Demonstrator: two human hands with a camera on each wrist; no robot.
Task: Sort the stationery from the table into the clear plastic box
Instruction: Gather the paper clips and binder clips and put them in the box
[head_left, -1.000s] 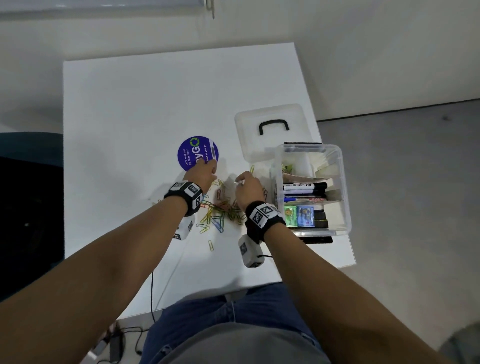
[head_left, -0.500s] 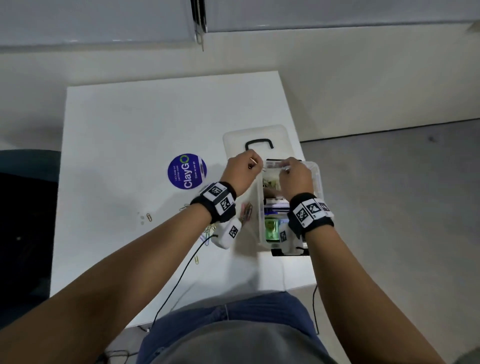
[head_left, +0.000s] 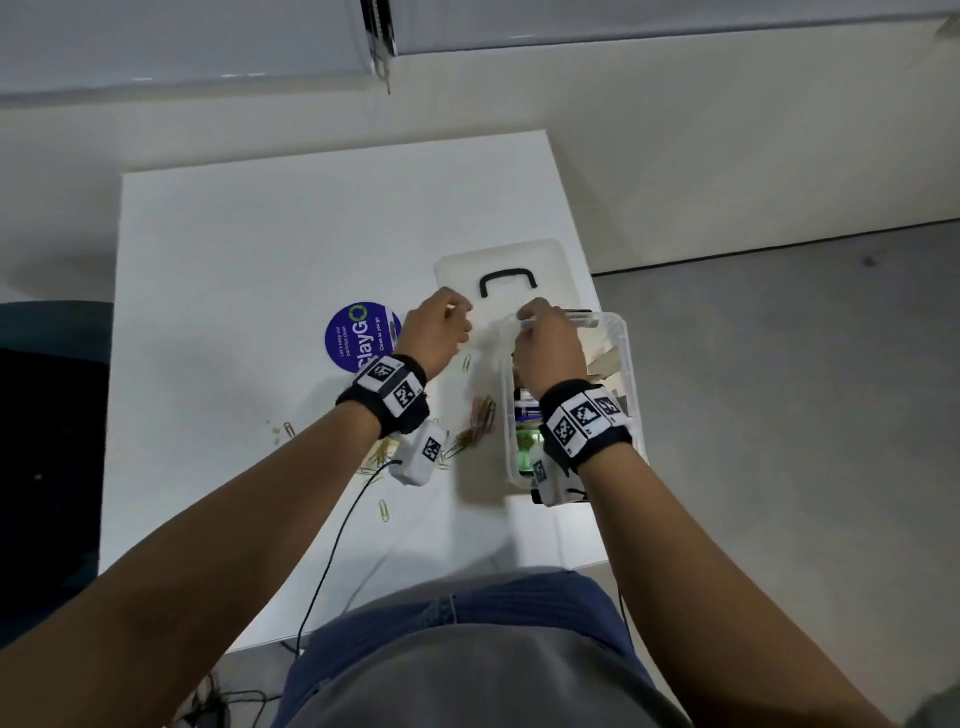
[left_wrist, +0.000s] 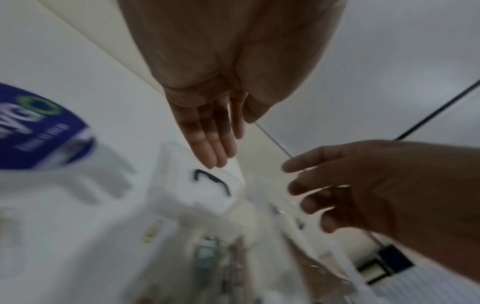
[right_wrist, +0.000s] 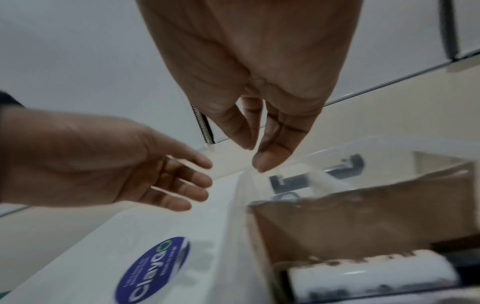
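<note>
The clear plastic box (head_left: 626, 364) stands at the table's right edge, holding markers (right_wrist: 369, 275), a brown card piece (right_wrist: 363, 209) and green items. My right hand (head_left: 524, 322) hovers over the box's far left corner with fingers straight and nothing between them (right_wrist: 253, 156). My left hand (head_left: 462, 317) hangs just left of the box above the table, fingers extended and empty (left_wrist: 228, 144). Coloured paper clips (head_left: 480, 415) lie in a loose pile left of the box, partly hidden under my left wrist. Single paper clips (head_left: 384, 512) lie nearer to me.
The box's clear lid (head_left: 509, 270) with a black handle lies flat just beyond the box. A round purple sticker (head_left: 363, 338) sits on the white table (head_left: 260, 260) left of my hands. One more clip (head_left: 288, 429) lies at the left. A black cable (head_left: 332, 551) trails off the near edge.
Both hands came from the clip pile to the box's far end with clips pinched. Now their fingers are spread and empty, and the left hand has drawn slightly left.
</note>
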